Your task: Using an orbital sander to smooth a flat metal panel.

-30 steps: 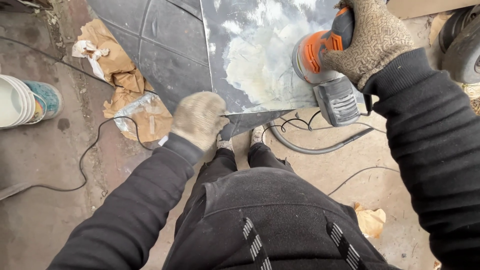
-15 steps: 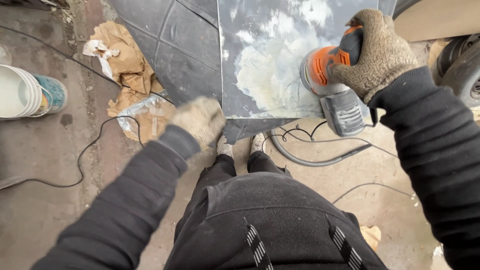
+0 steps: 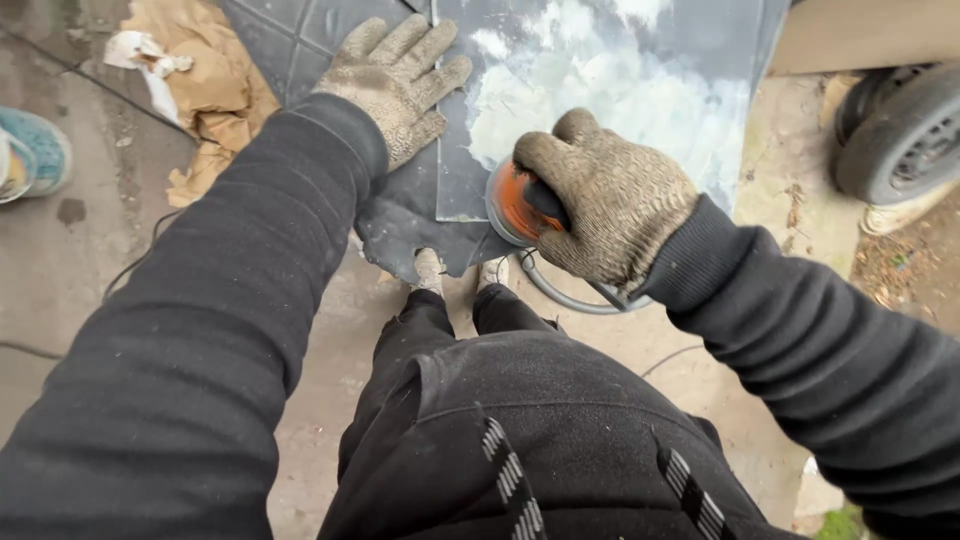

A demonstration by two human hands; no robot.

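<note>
The right hand (image 3: 610, 200) wraps its grip tight around the orange sander (image 3: 515, 205), low on the grey panel (image 3: 600, 90). Farther up, the left hand (image 3: 400, 75) lies spread flat on it. Keep the sander flat, press gently.

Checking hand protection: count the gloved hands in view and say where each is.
2. The left hand lies flat on the dark panel; the right hand grips the orange sander at the panel's near edge. No others show.

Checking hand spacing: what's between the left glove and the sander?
Head view: only bare dark panel with pale filler edge lies between left hand and orange sander, gripped by right hand.
</note>
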